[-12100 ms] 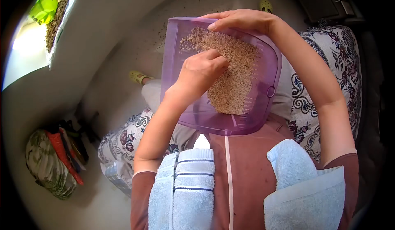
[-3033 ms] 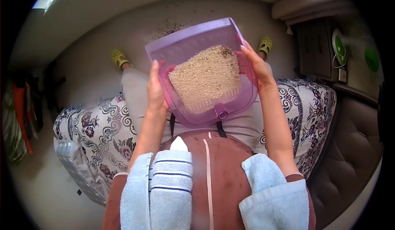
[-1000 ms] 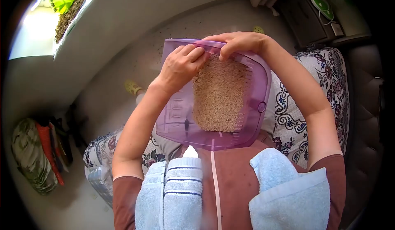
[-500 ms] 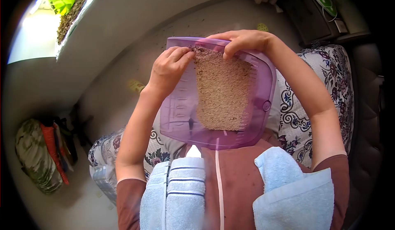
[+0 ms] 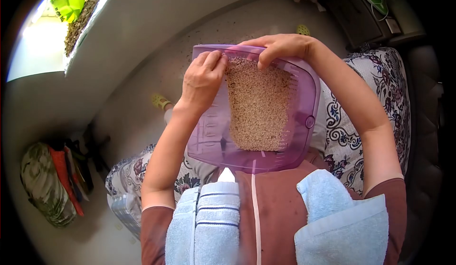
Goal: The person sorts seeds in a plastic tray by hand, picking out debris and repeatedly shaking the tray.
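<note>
A see-through purple plastic bin (image 5: 207, 144) is tilted in front of my chest, its near edge close to my brown shirt. Tan, coarse granules (image 5: 259, 108) fill a broad patch inside it. My right hand (image 5: 287, 46) grips the far rim, thumb over the inner side and fingers behind the wall. My left hand (image 5: 204, 77) is at the bin's far left, fingers curled and pinched together beside the top corner of the granules. Whatever is between those fingertips is hidden.
Blue towels (image 5: 216, 217) hang over my chest. A patterned cover (image 5: 389, 89) lies beneath and beside me. Dark crumbs dot the floor (image 5: 237, 20). Yellow clogs (image 5: 160, 101) are on the floor. A bright ledge at upper left bears dark loose material (image 5: 80, 25) and a green bag (image 5: 70, 1).
My left hand has shifted slightly right and its fingers have curled in more. The dark clump by its fingertips no longer shows. My right hand keeps its grip on the rim.
</note>
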A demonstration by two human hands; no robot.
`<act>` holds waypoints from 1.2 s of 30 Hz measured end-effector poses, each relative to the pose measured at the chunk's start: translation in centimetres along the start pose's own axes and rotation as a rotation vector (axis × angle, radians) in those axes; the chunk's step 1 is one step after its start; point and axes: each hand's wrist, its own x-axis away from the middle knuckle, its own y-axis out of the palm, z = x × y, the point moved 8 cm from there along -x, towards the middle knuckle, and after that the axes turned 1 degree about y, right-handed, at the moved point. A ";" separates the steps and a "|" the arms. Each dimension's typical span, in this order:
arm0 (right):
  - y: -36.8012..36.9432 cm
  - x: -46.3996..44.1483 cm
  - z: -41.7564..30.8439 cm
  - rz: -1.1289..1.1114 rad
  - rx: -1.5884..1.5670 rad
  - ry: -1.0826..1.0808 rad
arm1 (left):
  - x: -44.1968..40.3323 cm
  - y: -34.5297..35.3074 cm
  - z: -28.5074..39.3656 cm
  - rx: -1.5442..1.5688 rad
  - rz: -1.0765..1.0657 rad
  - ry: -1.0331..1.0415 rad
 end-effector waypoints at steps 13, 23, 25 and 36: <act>0.0 0.0 -0.1 0.021 0.053 -0.022 | 0.2 -0.1 0.0 0.073 0.012 -0.002; -0.4 -0.2 1.2 0.036 -0.007 0.018 | 3.5 -1.9 -2.6 0.266 0.060 -0.161; -0.2 -0.1 0.9 0.046 0.014 0.048 | 4.1 -2.0 -3.6 0.371 0.093 -0.285; 0.4 -0.4 0.4 0.038 -0.009 0.058 | 4.3 -0.1 -3.6 0.301 -0.051 -0.444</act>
